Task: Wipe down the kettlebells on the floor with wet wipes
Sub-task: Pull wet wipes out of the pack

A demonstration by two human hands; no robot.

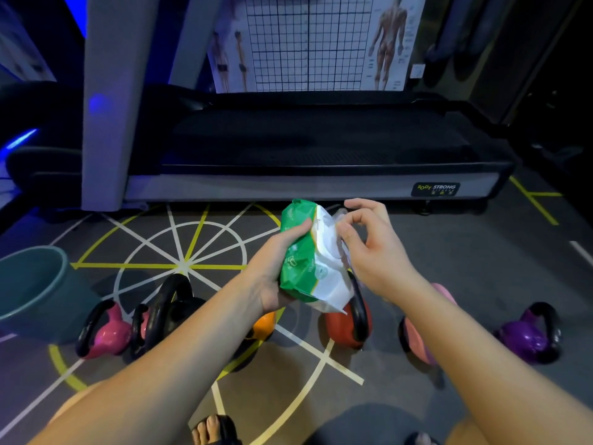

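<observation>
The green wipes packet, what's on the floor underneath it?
A red kettlebell sits below the packet, its black handle partly covered. An orange kettlebell peeks out beside it, mostly hidden by the left hand and arm.

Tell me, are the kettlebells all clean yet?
Not yet, it looks like the very start. Nothing shows as wiped. The left hand holds the green wipes pack, and the right hand pinches a pale piece at its opening, wipe or flap, hard to tell. Left to do: every kettlebell on the floor, such as the pink kettlebell, the red kettlebell and the purple kettlebell.
</observation>
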